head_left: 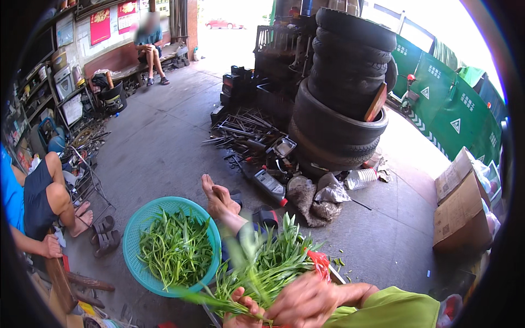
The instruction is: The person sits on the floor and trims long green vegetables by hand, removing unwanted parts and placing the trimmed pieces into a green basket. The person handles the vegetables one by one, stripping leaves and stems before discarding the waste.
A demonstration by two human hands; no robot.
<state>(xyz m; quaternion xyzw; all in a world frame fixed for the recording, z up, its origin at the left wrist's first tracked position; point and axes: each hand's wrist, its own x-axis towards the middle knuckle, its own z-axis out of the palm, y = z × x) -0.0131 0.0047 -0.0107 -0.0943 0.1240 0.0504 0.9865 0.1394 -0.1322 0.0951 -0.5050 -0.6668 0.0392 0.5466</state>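
Your left hand (245,312) pinches greens (214,301), probably light and soft, best held by the stems (229,305); right hand (306,298) blurry, can't tell.

Near five o'clock the right hand (306,298) is blurred; at six o'clock the lower edge cuts the left hand (244,316). At nine o'clock, the head of a seated person (38,198) is cut off.

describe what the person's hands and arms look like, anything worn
The left hand and right hand wear no gloves; the right is blurred. Yellow-green cloth, apparently a sleeve, meets the right forearm; no left sleeve shows.
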